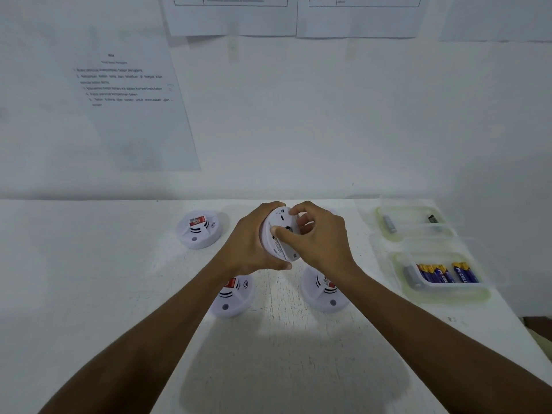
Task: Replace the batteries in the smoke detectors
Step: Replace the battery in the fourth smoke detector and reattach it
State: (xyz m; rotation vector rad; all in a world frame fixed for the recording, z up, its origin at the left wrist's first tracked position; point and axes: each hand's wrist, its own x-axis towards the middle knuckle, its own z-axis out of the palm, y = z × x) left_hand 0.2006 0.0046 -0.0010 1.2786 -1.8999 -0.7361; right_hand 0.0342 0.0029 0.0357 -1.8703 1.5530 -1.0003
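My left hand (251, 243) grips a white smoke detector (279, 234) by its rim, lifted off the table and tilted so its back faces me. My right hand (319, 237) lies over that back, thumb pressed on its lower left part and fingers curled at its top edge. Three more white detectors with red stickers sit on the table: one at the far left (199, 230), one under my left forearm (231, 297), one under my right wrist (324, 294). Blue batteries (448, 273) lie in the near clear tray (442, 289).
A second clear tray (415, 224) behind the first holds a grey battery (389, 224) and a dark one (432, 218). Printed sheets hang on the white wall behind the table (89, 279). The table's right edge runs diagonally at the lower right.
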